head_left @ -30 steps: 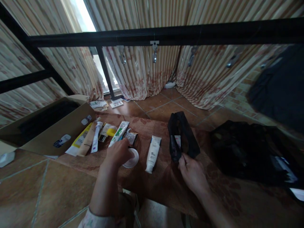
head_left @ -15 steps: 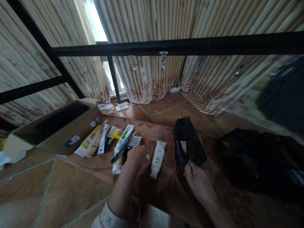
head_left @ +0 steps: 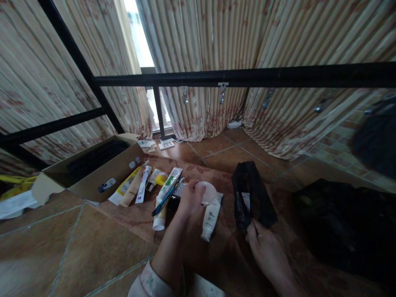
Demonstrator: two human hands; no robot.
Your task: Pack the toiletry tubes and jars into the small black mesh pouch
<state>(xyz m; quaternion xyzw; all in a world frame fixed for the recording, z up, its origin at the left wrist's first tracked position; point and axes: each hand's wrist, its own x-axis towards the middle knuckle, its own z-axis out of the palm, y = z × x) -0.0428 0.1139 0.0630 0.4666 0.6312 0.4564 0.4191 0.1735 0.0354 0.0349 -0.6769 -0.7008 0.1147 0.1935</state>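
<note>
Round white disc (head_left: pixel 208 191) in play, pinched by its rim in the left hand (head_left: pixel 189 199) over the middle of the bench (head_left: pixel 134 218), overlapping a white tube (head_left: pixel 210 219); touching or not, can't tell. Right hand (head_left: pixel 267 248) grips the near end of the gaping black pouch (head_left: pixel 260 201), towards the far edge. Handling the disc looks the step in hand; the next move seems to need a steady pinch and a wide pouch mouth. Cardboard box (head_left: pixel 93 182), left end; black bag (head_left: pixel 343 227), right.

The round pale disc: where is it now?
In the head view, the disc is low, just right of centre, in the left hand, overlapping the white tube.
</note>
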